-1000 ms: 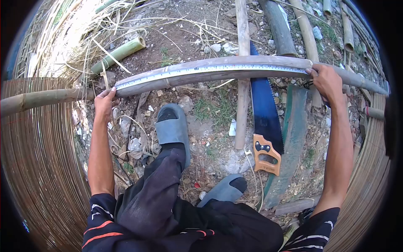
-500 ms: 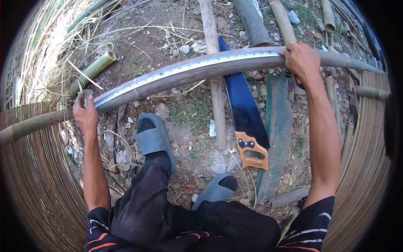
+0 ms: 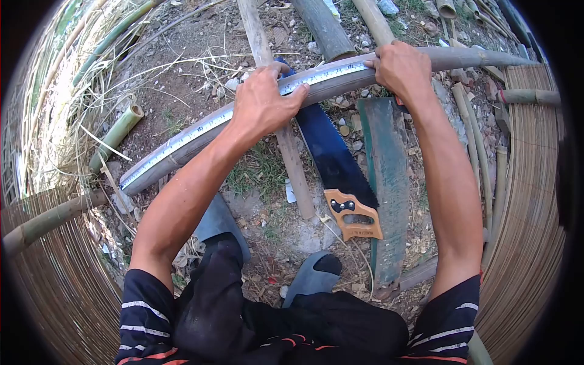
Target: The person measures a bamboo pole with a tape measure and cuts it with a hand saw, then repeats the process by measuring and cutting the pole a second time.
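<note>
A grey bamboo pole (image 3: 340, 89) lies across in front of me, with the white blade of a tape measure (image 3: 207, 123) stretched along it. The blade's far end sits at the pole's left end. Around the middle of the pole my left hand (image 3: 263, 100) is closed, its thumb pressing the blade. My right hand (image 3: 403, 73) grips the pole and tape farther right; a bit of red and dark casing shows under it, mostly hidden. Below the pole, a handsaw (image 3: 337, 158) with a wooden handle lies on the ground, partly over a wooden stick (image 3: 295, 170).
A green-stained board (image 3: 389, 188) lies right of the saw. Thick bamboo pieces (image 3: 322, 27) lie at the back, and a short green bamboo piece (image 3: 118, 134) at the left. Rolled slatted mats (image 3: 529, 164) flank both sides. My sandals (image 3: 313, 274) stand on stony ground.
My left hand has left the pole's left end and moved right to its middle. The pole's left end is now uncovered. My right hand still holds on, with the view shifted slightly.
</note>
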Available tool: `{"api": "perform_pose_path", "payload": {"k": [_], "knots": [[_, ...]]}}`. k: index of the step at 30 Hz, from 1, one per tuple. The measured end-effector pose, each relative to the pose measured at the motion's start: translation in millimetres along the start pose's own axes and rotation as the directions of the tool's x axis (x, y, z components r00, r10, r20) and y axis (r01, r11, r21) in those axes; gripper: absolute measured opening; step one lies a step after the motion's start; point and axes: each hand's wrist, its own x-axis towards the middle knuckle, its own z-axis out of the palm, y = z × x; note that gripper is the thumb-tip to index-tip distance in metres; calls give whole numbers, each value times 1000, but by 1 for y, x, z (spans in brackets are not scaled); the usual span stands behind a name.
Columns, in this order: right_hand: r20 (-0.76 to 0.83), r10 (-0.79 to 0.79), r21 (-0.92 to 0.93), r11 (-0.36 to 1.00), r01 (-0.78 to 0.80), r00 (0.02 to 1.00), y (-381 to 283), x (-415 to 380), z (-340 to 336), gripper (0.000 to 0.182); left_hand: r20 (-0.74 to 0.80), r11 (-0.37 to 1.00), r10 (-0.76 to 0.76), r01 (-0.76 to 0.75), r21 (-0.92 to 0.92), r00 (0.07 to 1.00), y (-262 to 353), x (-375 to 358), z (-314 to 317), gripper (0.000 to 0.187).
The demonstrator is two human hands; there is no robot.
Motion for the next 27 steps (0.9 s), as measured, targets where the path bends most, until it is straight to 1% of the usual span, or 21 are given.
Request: {"api": "perform_pose_path", "payload": {"k": [1,3,5,8,13,15,16,17,18,20,24,25,27], "knots": [[34,23,14,1000,-24,999,-1,0,-1,37,5,1000,7,-7,1,1000,3,1,4,60],[36,31,19,999,-32,999,2,1,4,36,-11,999,-10,10,37,1000,5,3,12,59],[-15,-9,-20,1000,9,1000,2,0,4,29,-19,999,-21,22,33,1000,4,4,17,57],[-19,-9,-16,1000,8,1000,1,-1,3,28,-52,999,-29,30,33,998,4,4,19,54],[-28,-6,-19,1000,5,1000,0,-3,2,27,-90,997,-37,43,61,995,10,-1,23,54],[-36,-3,-27,1000,2,999,1,-3,4,27,-139,993,-34,49,107,990,13,-3,26,56],[-37,2,-17,1000,-3,999,1,-2,6,32,-138,993,-30,45,109,990,13,-3,26,56],[-37,8,-6,1000,-8,999,2,-2,8,37,-133,994,-36,49,96,990,12,-3,25,56],[-38,13,-5,1000,-14,999,2,-3,7,37,-127,995,-42,53,85,991,11,-3,25,57],[-57,6,-35,999,-8,998,0,-5,4,25,-128,996,-34,44,78,991,10,-3,26,57],[-69,5,-18,1000,-6,998,1,-6,6,26,-136,998,-22,29,50,991,7,-3,26,57],[-97,-6,-28,1000,3,995,1,-6,9,27,-131,998,-17,24,51,991,7,-3,26,57],[-123,-11,-38,999,6,992,3,-6,12,28,-132,999,-37,37,-4,991,6,-2,26,56]]}}
